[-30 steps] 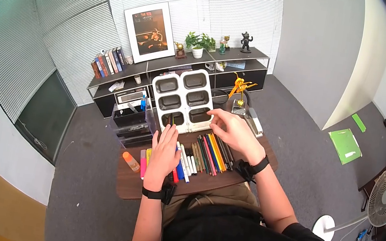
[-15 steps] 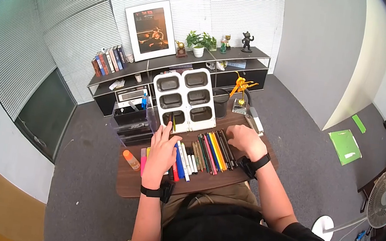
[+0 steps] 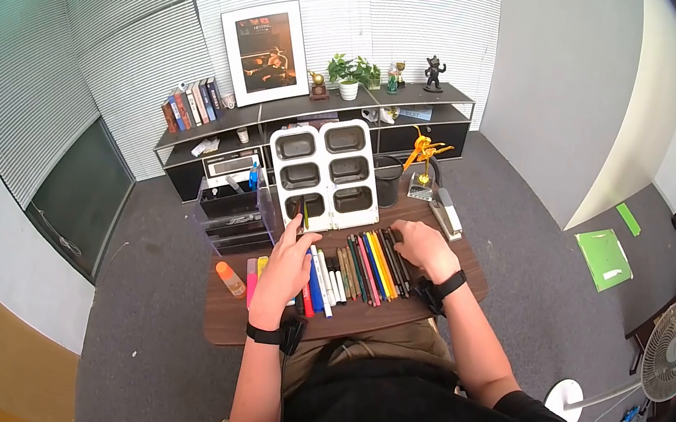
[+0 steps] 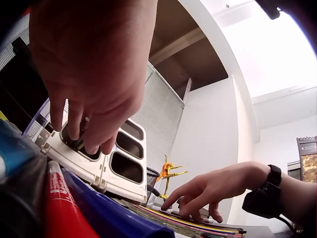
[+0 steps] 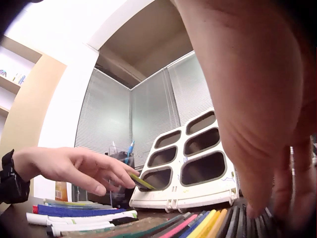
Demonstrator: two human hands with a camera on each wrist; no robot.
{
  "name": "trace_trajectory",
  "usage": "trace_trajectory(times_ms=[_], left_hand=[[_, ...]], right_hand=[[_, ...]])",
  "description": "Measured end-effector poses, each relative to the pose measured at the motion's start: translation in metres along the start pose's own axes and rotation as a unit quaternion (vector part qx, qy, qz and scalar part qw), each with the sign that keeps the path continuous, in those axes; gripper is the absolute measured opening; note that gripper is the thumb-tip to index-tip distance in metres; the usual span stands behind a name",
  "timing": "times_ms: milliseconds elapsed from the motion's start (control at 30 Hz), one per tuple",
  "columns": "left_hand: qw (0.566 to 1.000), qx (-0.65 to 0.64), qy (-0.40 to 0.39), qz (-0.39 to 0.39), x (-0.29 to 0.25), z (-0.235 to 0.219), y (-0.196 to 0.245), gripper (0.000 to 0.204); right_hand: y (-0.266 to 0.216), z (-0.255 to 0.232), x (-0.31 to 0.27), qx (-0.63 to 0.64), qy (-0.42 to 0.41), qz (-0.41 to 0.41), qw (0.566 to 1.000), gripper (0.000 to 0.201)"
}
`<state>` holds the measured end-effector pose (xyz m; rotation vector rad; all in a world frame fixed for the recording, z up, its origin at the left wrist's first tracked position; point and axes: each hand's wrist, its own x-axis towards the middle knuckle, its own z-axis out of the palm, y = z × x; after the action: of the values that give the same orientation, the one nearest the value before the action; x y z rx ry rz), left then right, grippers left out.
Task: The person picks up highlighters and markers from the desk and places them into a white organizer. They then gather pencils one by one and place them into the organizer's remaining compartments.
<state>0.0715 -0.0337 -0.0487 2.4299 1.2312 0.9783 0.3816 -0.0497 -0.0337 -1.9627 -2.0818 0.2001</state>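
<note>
My left hand (image 3: 286, 274) hovers over the markers (image 3: 317, 284), fingers loosely bent. Its fingertips reach toward the lower left compartment of a white six-compartment tray (image 3: 325, 176). A dark pencil and a yellow-green pencil (image 5: 142, 181) lean in that compartment, close to those fingertips. My right hand (image 3: 427, 251) is lowered at the right end of a row of pencils, its fingertips at the far ends of the black pencils (image 3: 400, 272). In the right wrist view its thumb and fingers stand apart, with black pencils between them. Yellow pencils (image 3: 380, 260) lie just left of these.
An orange-capped glue bottle (image 3: 230, 280) stands at the table's left. A clear drawer organizer (image 3: 231, 222) is behind it. Behind the right hand are a stapler (image 3: 448, 212), a black mesh cup (image 3: 386, 185) and a golden figurine trophy (image 3: 423, 167). A shelf (image 3: 283, 113) stands farther back.
My right hand has moved from in front of the tray down and right to the black pencils, then stayed near there. The left hand has shifted slightly, its fingers less straight.
</note>
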Motion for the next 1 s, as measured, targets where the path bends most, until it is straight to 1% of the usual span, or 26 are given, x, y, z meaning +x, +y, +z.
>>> trace_trajectory(times_ms=[67, 167, 200, 267, 367, 500, 567, 700, 767, 800, 867, 900, 967, 1000], left_hand=[[1.000, 0.007, 0.010, 0.007, 0.001, -0.001, 0.001, 0.042], [1.000, 0.010, 0.017, 0.009, 0.001, -0.003, 0.003, 0.041], [1.000, 0.010, 0.017, 0.009, 0.001, -0.005, 0.006, 0.041], [0.999, 0.020, 0.006, -0.034, 0.000, -0.012, 0.015, 0.039], [0.998, 0.034, 0.011, -0.042, -0.001, -0.020, 0.025, 0.037], [0.998, 0.042, 0.030, -0.033, -0.002, -0.031, 0.034, 0.036], [0.998, 0.039, 0.045, -0.026, -0.003, -0.035, 0.038, 0.034], [0.997, 0.029, 0.074, -0.005, -0.002, -0.042, 0.044, 0.031], [0.993, 0.034, 0.109, 0.020, -0.001, -0.043, 0.046, 0.030], [0.993, 0.034, 0.110, 0.019, -0.001, -0.043, 0.047, 0.030], [0.991, 0.000, 0.125, 0.036, 0.001, -0.044, 0.047, 0.030], [0.991, 0.000, 0.126, 0.035, 0.002, -0.043, 0.049, 0.030], [0.987, -0.090, 0.133, 0.010, 0.004, -0.042, 0.057, 0.032], [0.987, -0.091, 0.133, 0.009, 0.004, -0.040, 0.062, 0.032]], right_hand=[[0.003, 0.010, 0.004, 0.001, 0.049, 0.014, 0.999, 0.034], [0.006, 0.016, 0.008, 0.003, 0.052, 0.031, 0.998, 0.034], [0.008, 0.018, 0.009, 0.003, 0.052, 0.031, 0.998, 0.034], [0.012, 0.019, 0.012, -0.005, 0.042, 0.068, 0.997, 0.033], [0.011, 0.018, 0.014, 0.003, 0.035, 0.090, 0.995, 0.032], [0.011, 0.018, 0.017, 0.020, 0.041, 0.102, 0.994, 0.031], [0.014, 0.019, 0.023, 0.032, -0.007, 0.144, 0.989, 0.043], [0.010, 0.017, 0.022, 0.051, 0.003, 0.163, 0.985, 0.040], [0.005, 0.010, 0.017, 0.064, 0.049, 0.140, 0.987, 0.035], [-0.002, 0.002, 0.013, 0.063, 0.050, 0.139, 0.987, 0.035], [-0.019, -0.017, 0.003, 0.129, 0.170, 0.068, 0.975, 0.025], [-0.028, -0.027, -0.001, 0.128, 0.170, 0.068, 0.975, 0.025], [-0.050, -0.050, -0.010, 0.243, 0.223, -0.058, 0.942, 0.022], [-0.063, -0.061, -0.019, 0.286, 0.213, -0.090, 0.930, 0.020]])
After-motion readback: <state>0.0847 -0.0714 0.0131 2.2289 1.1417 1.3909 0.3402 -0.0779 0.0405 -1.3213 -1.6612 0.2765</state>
